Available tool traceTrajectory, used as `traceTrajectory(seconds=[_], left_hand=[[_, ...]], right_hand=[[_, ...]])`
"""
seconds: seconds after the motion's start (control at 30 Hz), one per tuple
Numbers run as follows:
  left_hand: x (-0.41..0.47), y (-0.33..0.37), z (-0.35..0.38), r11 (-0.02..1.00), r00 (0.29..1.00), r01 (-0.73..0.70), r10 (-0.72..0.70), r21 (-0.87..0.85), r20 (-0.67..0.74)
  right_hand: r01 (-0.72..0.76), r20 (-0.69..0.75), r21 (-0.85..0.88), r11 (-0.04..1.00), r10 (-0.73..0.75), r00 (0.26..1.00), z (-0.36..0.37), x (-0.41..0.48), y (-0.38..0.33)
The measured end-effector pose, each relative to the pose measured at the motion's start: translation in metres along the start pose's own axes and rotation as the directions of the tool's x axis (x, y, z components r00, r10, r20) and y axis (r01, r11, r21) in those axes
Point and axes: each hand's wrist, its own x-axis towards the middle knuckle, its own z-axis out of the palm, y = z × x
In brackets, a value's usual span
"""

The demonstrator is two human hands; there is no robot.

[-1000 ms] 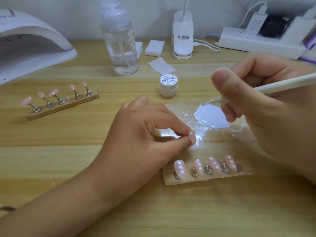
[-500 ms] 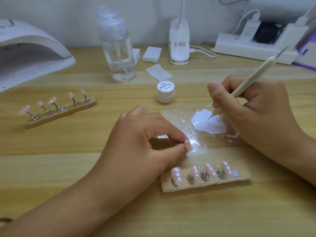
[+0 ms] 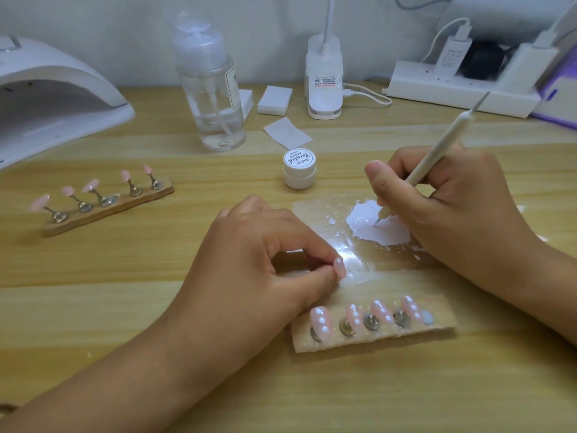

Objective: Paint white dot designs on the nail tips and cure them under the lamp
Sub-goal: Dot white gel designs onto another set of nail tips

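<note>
Head view: left hand [image 3: 249, 270] near the middle of the wooden table [image 3: 125, 307], fingers curled, thumb and forefinger pinching one pink nail tip [image 3: 339, 267] over the near edge of a clear sheet [image 3: 327, 214]. Dots on this tip impossible to tell. Right hand [image 3: 452, 207] on the right side, fingers curled round a white pen [image 3: 437, 154] in a writing grip, fine point down in the puddle of white paint [image 3: 381, 226] on that sheet. Just nearer than both hands, a cardboard strip [image 3: 374, 339] with four dotted tips [image 3: 320, 318] on metal stands. On the left, well apart, a second strip [image 3: 109, 207] with five plain tips [image 3: 90, 185]. Just beyond the sheet, a small white jar [image 3: 299, 170], lid on. At the far left, the white lamp [image 3: 56, 98], apart from both strips. Further back, a clear pump bottle [image 3: 212, 89] and a power strip [image 3: 452, 92]
</note>
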Motion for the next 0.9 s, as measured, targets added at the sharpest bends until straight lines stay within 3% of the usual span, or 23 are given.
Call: traceTrajectory(seconds=[0.63, 0.9], left_hand=[[-0.0003, -0.0003, 0.0007, 1.000, 1.000, -0.010, 0.010, 0.001, -0.002], [0.0003, 0.0009, 0.0007, 1.000, 1.000, -0.001, 0.001, 0.010, -0.008]], right_hand=[[-0.051, 0.026, 0.086, 0.995, 0.049, 0.998, 0.0005, 0.0009, -0.0037], [-0.067, -0.041, 0.110, 0.992, 0.071, 0.997, -0.0009, -0.0009, -0.0020]])
